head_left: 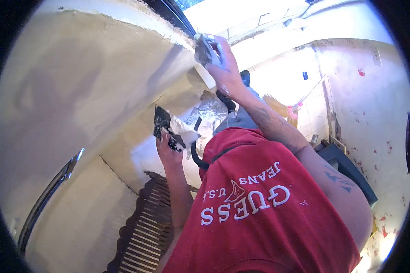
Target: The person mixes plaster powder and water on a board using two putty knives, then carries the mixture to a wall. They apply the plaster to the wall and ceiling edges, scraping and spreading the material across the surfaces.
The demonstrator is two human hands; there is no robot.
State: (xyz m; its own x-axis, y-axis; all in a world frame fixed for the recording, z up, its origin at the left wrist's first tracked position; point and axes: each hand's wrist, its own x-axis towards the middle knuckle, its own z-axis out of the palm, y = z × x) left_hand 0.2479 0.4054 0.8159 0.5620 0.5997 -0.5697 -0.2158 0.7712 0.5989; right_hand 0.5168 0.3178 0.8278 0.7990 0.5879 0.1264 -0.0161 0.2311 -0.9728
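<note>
My right hand (225, 68) is raised in the upper middle, its fingers closed round a putty knife (204, 51) smeared with white plaster. The blade is close to the rough edge of the plastered wall (109, 59). Lower and to the left, my left hand (169, 152) grips a flat black plastering board (160, 119) from below. White plaster (183, 132) lies heaped across the board's right side. White smears mark my right hand and wrist.
A broom (278, 107) leans right of my right arm. Dark wooden slatted furniture (143, 227) stands at the lower left, with a curved dark rail (48, 200) beyond it. A dark grey object (346, 170) is behind my right arm. Red marks spot the right wall (364, 104).
</note>
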